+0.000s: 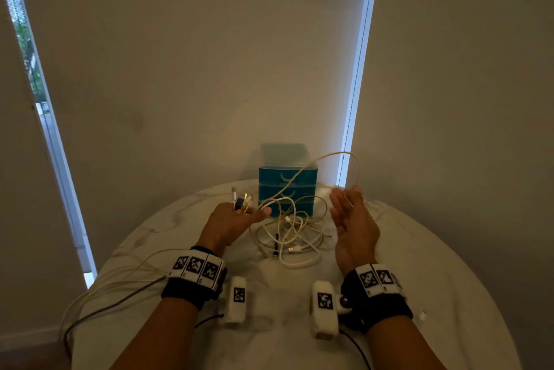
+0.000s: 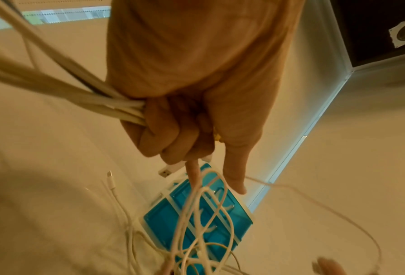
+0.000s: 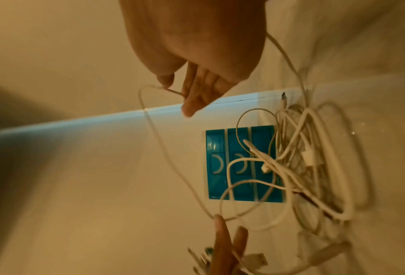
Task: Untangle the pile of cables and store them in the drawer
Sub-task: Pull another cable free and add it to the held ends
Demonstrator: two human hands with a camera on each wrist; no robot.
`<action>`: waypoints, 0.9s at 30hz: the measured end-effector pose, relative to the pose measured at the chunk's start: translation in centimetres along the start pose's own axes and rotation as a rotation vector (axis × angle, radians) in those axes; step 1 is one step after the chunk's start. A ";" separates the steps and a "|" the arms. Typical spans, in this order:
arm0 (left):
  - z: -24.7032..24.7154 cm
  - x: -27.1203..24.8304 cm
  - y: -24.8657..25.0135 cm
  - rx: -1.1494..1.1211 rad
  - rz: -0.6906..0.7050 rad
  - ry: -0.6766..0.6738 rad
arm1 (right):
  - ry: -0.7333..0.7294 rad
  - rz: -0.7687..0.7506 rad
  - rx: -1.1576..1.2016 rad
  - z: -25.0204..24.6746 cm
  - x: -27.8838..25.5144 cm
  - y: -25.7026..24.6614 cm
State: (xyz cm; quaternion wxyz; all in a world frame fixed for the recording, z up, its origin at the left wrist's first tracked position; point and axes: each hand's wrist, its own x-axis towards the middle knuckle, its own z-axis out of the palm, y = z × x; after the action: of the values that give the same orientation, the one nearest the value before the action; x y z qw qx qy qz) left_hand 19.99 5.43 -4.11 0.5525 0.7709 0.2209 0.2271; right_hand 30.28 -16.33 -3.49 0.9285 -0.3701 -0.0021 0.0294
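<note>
My left hand [image 1: 239, 216] grips a bundle of white cables [image 2: 117, 109] near their ends, and several plugs [image 1: 239, 198] stick up out of the fist. One thin cable [image 1: 329, 156] arcs from that hand up and over to my right hand [image 1: 347, 204]. There it runs through the gap between the thumb and the straight fingers [image 3: 192, 93]. Between my hands a tangled cable pile [image 1: 295, 237] lies on the table. Behind the pile stands the blue drawer unit [image 1: 269, 186] with all its drawers closed.
The round white marble table [image 1: 269, 294] stands against a wall with lowered blinds. The gripped cables trail [image 1: 105, 285] over the table's left edge. A loose white plug [image 1: 422, 315] lies near the right edge.
</note>
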 end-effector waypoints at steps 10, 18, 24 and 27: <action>-2.0 1.4 1.0 -0.609 0.143 0.302 | -0.127 -0.248 -0.188 1.1 -1.9 0.4; -0.8 -1.2 2.4 -0.461 0.282 0.017 | -0.475 -0.121 -0.472 3.7 -6.3 4.9; 0.3 -2.9 3.7 -0.346 0.253 -0.040 | -0.428 -0.144 -0.512 3.7 -6.3 4.8; 0.4 -2.5 3.3 -0.403 0.249 0.092 | -0.466 -0.091 -0.529 3.7 -5.9 5.4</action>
State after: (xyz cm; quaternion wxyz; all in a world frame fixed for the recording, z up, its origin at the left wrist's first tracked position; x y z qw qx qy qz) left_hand 18.52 2.68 -1.31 0.6521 0.6553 0.0996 0.3679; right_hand 23.96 -10.21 -4.45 0.7755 -0.5805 -0.2380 0.0703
